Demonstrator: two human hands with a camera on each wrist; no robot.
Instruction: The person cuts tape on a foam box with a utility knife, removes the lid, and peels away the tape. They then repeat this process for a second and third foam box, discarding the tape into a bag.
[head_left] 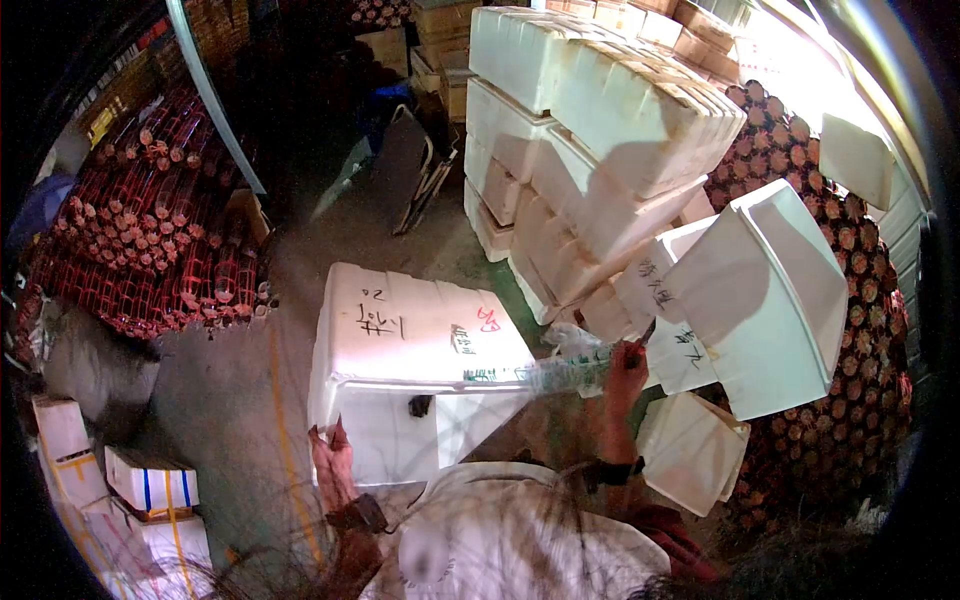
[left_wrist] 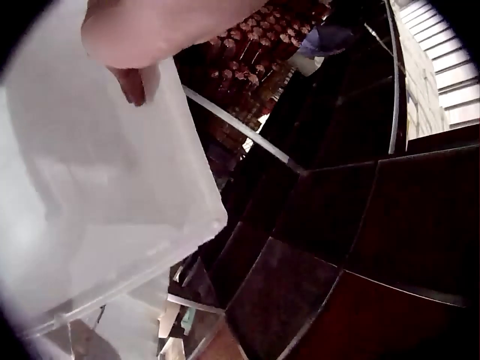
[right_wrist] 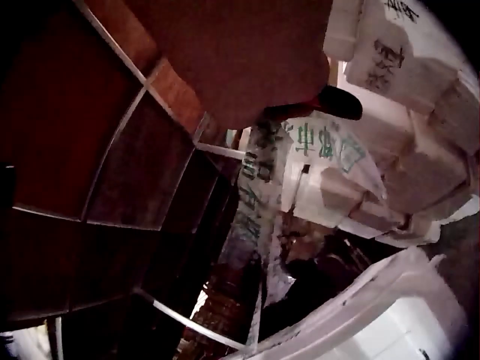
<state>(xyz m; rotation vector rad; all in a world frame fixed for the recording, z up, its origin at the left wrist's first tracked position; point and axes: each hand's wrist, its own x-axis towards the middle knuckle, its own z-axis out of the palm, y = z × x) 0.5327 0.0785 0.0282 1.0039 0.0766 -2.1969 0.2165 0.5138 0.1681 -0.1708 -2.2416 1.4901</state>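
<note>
Stretching clear, green-lettered plastic tape (head_left: 575,373) from a white rectangular foam box (head_left: 420,345).
Right hand (head_left: 625,374) clamps the tape; left hand (head_left: 334,464) touches the box's near left edge, grip unclear. The box is before the person.

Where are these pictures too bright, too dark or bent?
Head: scene bowed towards the edges, black corners, glare upper right, a bright patch on the box. Left wrist: the box pale, the right side mostly dark. Right wrist: the right hand in deep shadow, its detail lost.

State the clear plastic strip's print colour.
Green; the plastic strip shows best in the right wrist view.
</note>
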